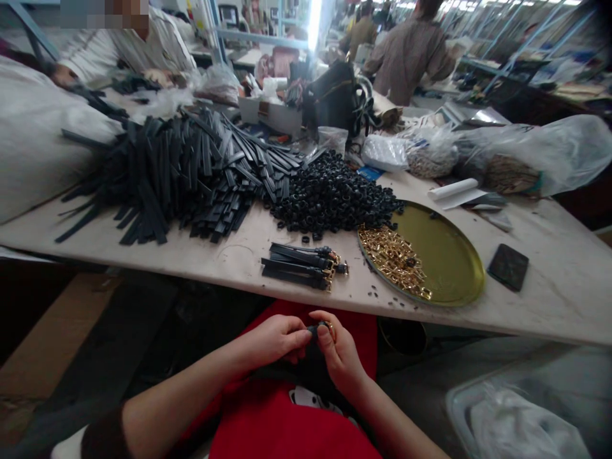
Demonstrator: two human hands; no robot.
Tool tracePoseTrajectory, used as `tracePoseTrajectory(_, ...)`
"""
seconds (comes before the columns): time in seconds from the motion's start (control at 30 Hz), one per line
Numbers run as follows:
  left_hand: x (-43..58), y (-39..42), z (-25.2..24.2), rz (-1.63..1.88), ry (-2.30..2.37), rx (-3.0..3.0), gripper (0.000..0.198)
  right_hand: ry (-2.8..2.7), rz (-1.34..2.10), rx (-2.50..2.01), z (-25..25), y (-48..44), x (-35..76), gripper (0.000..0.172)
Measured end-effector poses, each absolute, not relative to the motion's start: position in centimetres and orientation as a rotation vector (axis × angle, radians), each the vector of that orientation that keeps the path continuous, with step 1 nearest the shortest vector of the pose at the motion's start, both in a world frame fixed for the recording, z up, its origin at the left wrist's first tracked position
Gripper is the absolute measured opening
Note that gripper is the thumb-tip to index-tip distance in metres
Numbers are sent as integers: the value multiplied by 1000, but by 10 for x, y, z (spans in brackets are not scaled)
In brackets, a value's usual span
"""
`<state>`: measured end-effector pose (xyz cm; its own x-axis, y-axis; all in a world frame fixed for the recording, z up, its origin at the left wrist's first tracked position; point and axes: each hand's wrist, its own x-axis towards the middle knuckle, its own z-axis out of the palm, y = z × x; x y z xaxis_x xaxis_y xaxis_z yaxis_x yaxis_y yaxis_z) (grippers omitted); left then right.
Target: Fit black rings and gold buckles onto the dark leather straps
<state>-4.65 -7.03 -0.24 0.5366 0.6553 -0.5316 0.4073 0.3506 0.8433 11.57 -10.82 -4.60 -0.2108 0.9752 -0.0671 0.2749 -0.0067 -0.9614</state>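
Over my lap, below the table edge, my left hand (pixel 275 339) and my right hand (pixel 338 349) pinch a black strap (pixel 314 331) with a small gold buckle between their fingertips; the rest of it hangs down against my red top. On the table just above lie several finished black straps with gold buckles (pixel 301 264). A round brass tray (pixel 440 261) to the right holds a heap of gold buckles (pixel 393 260). Behind are a mound of black loops (pixel 332 197) and a big pile of black straps (pixel 186 172).
A dark flat pad (pixel 508 266) lies right of the tray. Plastic bags (pixel 526 159), a black handbag (pixel 332 99) and boxes crowd the table's back. One person works at the far left (pixel 124 44), others at the back (pixel 411 51). A bin with white plastic (pixel 521 414) stands lower right.
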Motion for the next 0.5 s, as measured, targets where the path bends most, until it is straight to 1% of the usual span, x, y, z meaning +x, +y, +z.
tracePoseTrajectory(0.13, -40, -50, 12, 225, 1100, 1719, 31, -1529, 1198, -1316, -42, -92, 113, 29)
tracePoseTrajectory(0.2, -39, -32, 14, 250, 1097, 1955, 31, -1565, 1055, -1359, -36, -72, 117, 29)
tracePoseTrajectory(0.27, -42, -10, 11, 288, 1134, 2174, 27, -1628, 816, -1441, -30, -45, 124, 30)
tracePoseTrajectory(0.3, -45, 1, 7, 299, 1165, 2277, 34, -1660, 680, -1482, -30, -30, 128, 31)
tracePoseTrajectory(0.37, -52, 22, -2, 265, 1239, 2443, 62, -1709, 463, -1546, -34, -1, 135, 36)
tracePoseTrajectory(0.4, -57, 31, -7, 222, 1265, 2501, 72, -1721, 414, -1568, -39, 11, 136, 39)
tracePoseTrajectory(0.43, -61, 39, -11, 174, 1278, 2547, 75, -1722, 412, -1580, -45, 20, 137, 42)
tracePoseTrajectory(0.5, -69, 48, -14, 101, 1266, 2617, 71, -1698, 507, -1584, -57, 29, 133, 48)
